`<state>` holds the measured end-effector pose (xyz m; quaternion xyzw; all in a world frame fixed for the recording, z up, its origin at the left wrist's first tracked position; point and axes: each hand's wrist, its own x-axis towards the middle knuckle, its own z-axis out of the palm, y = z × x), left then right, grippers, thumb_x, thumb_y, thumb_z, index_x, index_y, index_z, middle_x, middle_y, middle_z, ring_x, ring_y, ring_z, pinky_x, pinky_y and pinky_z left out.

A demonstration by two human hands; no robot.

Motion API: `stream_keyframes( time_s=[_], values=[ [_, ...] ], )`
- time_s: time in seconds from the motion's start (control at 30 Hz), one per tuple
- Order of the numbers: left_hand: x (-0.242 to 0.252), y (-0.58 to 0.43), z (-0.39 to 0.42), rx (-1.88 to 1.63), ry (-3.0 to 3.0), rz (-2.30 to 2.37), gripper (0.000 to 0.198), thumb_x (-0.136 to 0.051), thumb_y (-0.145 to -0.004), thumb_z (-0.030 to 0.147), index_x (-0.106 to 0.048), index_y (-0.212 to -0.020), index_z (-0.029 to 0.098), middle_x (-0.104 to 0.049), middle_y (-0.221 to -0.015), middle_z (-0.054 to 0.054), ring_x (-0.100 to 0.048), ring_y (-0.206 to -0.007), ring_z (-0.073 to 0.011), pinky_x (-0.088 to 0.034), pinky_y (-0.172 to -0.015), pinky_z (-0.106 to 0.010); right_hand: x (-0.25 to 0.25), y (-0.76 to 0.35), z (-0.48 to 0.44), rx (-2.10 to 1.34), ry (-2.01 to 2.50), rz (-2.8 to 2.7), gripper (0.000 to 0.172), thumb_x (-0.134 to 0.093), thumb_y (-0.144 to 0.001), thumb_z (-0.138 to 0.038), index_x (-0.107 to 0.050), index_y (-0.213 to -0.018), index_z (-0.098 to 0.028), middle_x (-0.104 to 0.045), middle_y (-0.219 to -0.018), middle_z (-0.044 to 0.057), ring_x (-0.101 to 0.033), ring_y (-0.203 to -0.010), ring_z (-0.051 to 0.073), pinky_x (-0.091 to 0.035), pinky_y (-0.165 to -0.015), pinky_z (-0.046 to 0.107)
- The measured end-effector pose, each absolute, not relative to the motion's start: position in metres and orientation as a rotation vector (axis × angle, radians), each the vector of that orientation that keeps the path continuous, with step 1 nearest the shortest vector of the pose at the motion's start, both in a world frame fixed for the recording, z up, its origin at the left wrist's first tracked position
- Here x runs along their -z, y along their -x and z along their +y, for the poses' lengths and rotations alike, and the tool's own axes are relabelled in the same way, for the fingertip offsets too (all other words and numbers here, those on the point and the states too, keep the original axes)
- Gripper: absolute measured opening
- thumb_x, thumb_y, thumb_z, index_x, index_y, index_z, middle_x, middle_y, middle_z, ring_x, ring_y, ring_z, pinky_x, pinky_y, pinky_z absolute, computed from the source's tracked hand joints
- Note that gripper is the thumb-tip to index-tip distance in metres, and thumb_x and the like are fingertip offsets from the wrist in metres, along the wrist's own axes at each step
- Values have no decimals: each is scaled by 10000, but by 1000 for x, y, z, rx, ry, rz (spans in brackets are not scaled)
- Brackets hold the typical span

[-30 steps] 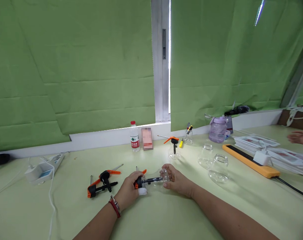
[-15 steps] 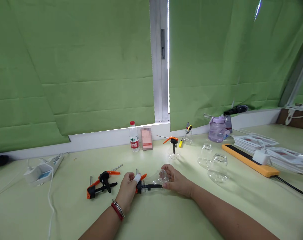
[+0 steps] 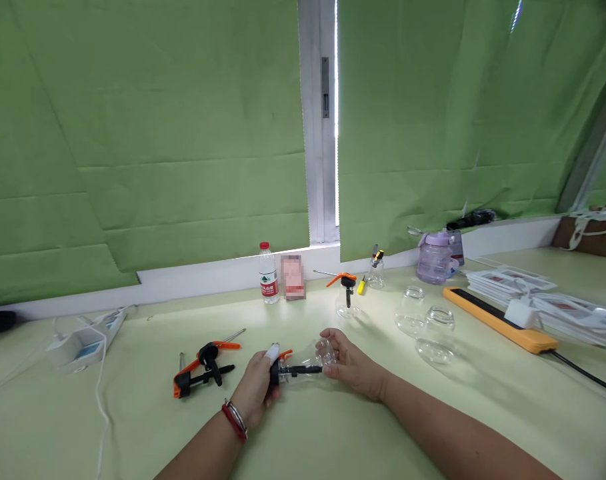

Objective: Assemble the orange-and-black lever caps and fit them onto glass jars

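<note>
1. Head view: left hand (image 3: pixel 257 385), thumb wrapped in white, closed round the black-and-orange top (image 3: pixel 274 373) of a clear bottle (image 3: pixel 309 357). Bracelets (image 3: pixel 237 421) on that wrist.
2. Right hand (image 3: pixel 351 367): fingers and thumb curled about the bottle's other end, gripping it. Bottle lies sideways between the two hands, black tube (image 3: pixel 305 369) running lengthwise inside. Cannot tell whether it touches the table (image 3: pixel 333 433).
3. Left of the left hand, two loose tops with orange levers and metal rods: a nearer one (image 3: pixel 183 385) and a farther one (image 3: pixel 210 353), close together.
4. Right, past the right hand: two open clear jars, upright, front jar (image 3: pixel 435 341) and back jar (image 3: pixel 411 312).
5. Farther, between hands and window: upright bottle (image 3: pixel 347 311) with similar top; yellow-handled tool (image 3: pixel 361 287) just beyond.
6. Along the wall: red-capped water bottle (image 3: pixel 269 283), pink box (image 3: pixel 293 277) just beside it; purple jug (image 3: pixel 433 261) well to the right.
</note>
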<state>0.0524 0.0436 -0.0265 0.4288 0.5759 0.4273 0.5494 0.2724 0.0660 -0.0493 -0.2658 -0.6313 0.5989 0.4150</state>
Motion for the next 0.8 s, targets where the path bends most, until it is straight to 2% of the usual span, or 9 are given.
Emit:
stream_keyframes(
  time_s=[0.13, 0.27, 0.37, 0.63, 0.8],
  values=[
    [28, -52, 46, -1014, -948, 1248, 437, -475, -750, 601, -491, -708, 167, -528, -546, 24, -395, -333, -49, -168, -302, -168, 51, -272, 67, -1463, 681, -1608, 673, -751, -667, -386, -326, -1178, -280, -446, -1147, 66, -453, -1104, 202, -407, -912, 380],
    [27, -51, 47, -993, -842, 1174, 413, -507, -748, 575, -506, -732, 162, -564, -538, 1, -426, -354, -53, -214, -315, -155, 51, -273, 67, -1401, 699, -1662, 682, -742, -685, -372, -307, -1201, -277, -437, -1199, 84, -439, -1160, 213, -367, -971, 410],
    [27, -50, 48, -986, -803, 1179, 404, -512, -747, 572, -506, -746, 168, -580, -535, -7, -420, -342, -50, -200, -307, -147, 51, -272, 66, -1334, 710, -1709, 681, -743, -685, -361, -303, -1196, -268, -435, -1214, 91, -427, -1188, 214, -327, -1013, 416],
    [26, -51, 46, -1000, -908, 1215, 444, -464, -754, 607, -486, -655, 174, -550, -497, 10, -376, -298, -49, -158, -278, -160, 47, -267, 54, -1014, 806, -1906, 657, -762, -642, -350, -328, -1124, -248, -465, -1112, 62, -476, -1062, 194, -389, -966, 372],
    [23, -53, 43, -998, -956, 1228, 485, -441, -749, 640, -488, -638, 170, -544, -514, 14, -387, -301, -50, -180, -278, -165, 47, -268, 55, -926, 816, -1956, 635, -719, -686, -359, -317, -1164, -248, -461, -1109, 67, -470, -1044, 198, -410, -930, 367]
  ],
)
